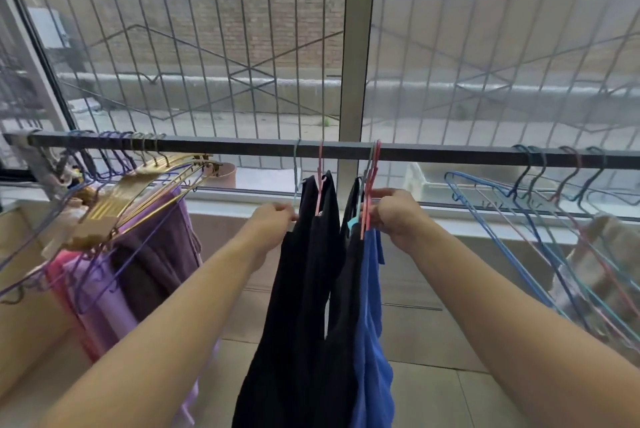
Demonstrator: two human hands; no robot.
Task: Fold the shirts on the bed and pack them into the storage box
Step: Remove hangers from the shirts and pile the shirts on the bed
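Note:
Two black shirts and a blue shirt hang on thin hangers from a dark rail before a barred window. My left hand grips the hanger at the left edge of the left black shirt. Fingers of my right hand curl round the pink and blue hangers that carry the blue shirt and the second black one. Neither a bed nor a storage box is in view.
Purple and pink garments hang on gold and purple hangers at the left end of the rail. Several bare wire hangers hang at the right. The window sill runs behind, and tiled floor lies below.

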